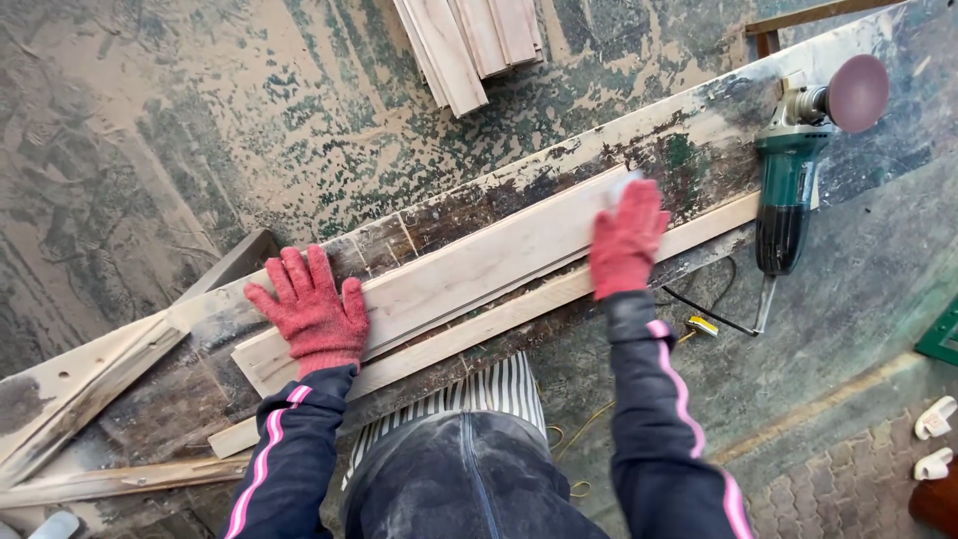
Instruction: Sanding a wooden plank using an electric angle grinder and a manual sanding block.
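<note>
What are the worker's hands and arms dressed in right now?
Both the left hand and right hand wear red knitted gloves, dusty and worn. The sleeves are dark navy with a pink stripe edged in white running down each arm.

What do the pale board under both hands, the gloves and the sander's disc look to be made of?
The pale board looks like bare, unfinished wood: light, with faint grain lines and no paint. The gloves on the left hand and right hand look like red knitted fabric, fuzzy and ribbed. The disc on the green angle grinder looks like reddish-brown abrasive paper, though its backing cannot be told.
</note>
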